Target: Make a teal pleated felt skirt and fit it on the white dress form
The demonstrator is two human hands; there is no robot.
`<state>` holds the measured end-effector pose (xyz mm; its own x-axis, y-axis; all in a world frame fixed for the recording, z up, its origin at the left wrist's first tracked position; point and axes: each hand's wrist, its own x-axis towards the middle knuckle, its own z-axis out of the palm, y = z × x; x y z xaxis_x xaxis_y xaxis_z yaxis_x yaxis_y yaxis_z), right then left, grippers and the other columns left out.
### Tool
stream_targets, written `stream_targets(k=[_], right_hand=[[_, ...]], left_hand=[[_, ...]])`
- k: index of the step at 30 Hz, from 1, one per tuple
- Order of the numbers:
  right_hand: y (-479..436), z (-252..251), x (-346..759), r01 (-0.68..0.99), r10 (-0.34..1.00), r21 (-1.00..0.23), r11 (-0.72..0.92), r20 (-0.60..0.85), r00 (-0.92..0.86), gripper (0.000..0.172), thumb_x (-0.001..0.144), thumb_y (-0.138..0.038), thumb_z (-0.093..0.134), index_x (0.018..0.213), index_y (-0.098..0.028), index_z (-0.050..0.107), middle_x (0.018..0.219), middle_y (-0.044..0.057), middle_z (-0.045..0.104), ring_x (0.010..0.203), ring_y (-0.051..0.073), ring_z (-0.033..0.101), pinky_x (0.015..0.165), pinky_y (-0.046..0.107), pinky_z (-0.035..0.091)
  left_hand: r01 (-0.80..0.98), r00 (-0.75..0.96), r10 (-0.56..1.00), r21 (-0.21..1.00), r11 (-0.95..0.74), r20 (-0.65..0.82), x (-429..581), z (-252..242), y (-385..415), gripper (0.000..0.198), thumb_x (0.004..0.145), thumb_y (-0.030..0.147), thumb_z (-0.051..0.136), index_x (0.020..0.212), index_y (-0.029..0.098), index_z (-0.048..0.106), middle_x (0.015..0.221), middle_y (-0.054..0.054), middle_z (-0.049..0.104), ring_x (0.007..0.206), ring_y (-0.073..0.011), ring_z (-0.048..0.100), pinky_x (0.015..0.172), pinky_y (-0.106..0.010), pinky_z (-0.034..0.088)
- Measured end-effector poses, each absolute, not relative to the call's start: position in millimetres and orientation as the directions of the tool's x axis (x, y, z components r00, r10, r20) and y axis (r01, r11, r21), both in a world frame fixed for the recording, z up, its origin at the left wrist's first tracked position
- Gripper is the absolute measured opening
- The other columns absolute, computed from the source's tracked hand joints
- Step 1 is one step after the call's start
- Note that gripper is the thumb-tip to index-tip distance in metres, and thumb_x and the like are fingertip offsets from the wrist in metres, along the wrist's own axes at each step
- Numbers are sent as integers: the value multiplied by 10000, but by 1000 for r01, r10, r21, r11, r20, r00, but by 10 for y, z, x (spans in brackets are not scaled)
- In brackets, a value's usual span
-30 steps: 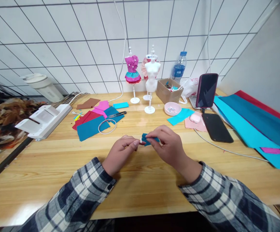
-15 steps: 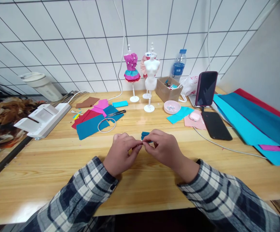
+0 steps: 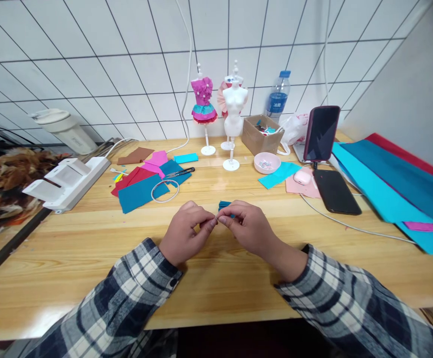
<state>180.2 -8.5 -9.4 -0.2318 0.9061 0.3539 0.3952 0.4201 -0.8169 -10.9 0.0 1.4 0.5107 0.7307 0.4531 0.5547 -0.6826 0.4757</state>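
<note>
Both hands meet low over the middle of the wooden table (image 3: 89,258). My right hand (image 3: 248,228) is closed round a small folded piece of blue felt (image 3: 224,204), most of which hides behind its fingers. My left hand (image 3: 186,231) pinches thumb and forefinger together right at the felt's near end, on something too small to make out. Fingertips of the two hands touch.
Behind the hands lie felt scraps (image 3: 142,191), a white ring (image 3: 165,191) and scissors (image 3: 181,173). Two doll mannequins (image 3: 235,112), a cardboard box (image 3: 260,134), a pink bowl (image 3: 267,162), a bottle (image 3: 278,94) and two phones (image 3: 336,191) stand further back. Large felt sheets (image 3: 391,189) fill the right.
The hands have come closer together; the blue felt, earlier stretched out between the fingers, is now mostly bunched inside my right hand.
</note>
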Motion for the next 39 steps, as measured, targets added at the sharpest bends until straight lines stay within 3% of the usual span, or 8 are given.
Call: stream_targets(k=[7,16,23,30,35,39], right_hand=[[-145,-103,1782,406,844,-740,536,476,-246,115,878,-161,668,917,-194,771,805,21,696,692,114,606,622,226,454],[-179,-141,1822,575,774,-552,604,578,-258,155,919,-205,614,981,-227,755,903,28,723,794,140,661,695,245,488],[-152,-130,1805,543,810,-619,568,539,-233,95,879,-218,657,892,-212,751,805,12,691,638,105,597,593,228,455],[-124,-95,1785,484,881,-739,469,429,-200,63,812,-165,673,799,-197,726,762,4,665,605,97,582,569,208,461],[-124,-115,1809,471,858,-719,511,456,-236,95,857,-211,669,890,-209,758,796,6,679,599,87,574,565,201,453],[-148,-119,1822,551,844,-648,527,474,-250,109,889,-248,648,891,-213,751,817,10,683,624,94,571,604,222,443]], left_hand=[[598,411,806,542,-591,425,-86,9,2,180,847,164,562,753,163,716,679,-23,693,676,-152,584,654,-276,446],[637,392,859,577,-511,329,-62,22,-23,247,873,230,552,743,197,759,671,-16,696,667,-136,619,654,-247,466],[693,389,794,420,-586,467,-40,31,-49,224,828,220,595,667,196,749,553,-5,648,555,-127,554,539,-236,394],[680,412,786,418,-602,461,-32,35,-63,224,818,200,586,660,197,745,566,-6,661,561,-127,554,548,-234,400],[713,390,801,401,-575,454,-49,30,-59,236,835,214,573,687,202,757,549,-3,640,553,-120,548,540,-228,384],[729,451,764,303,-613,462,-48,50,-65,310,872,240,544,634,204,739,501,-4,594,521,-121,516,523,-241,349]])
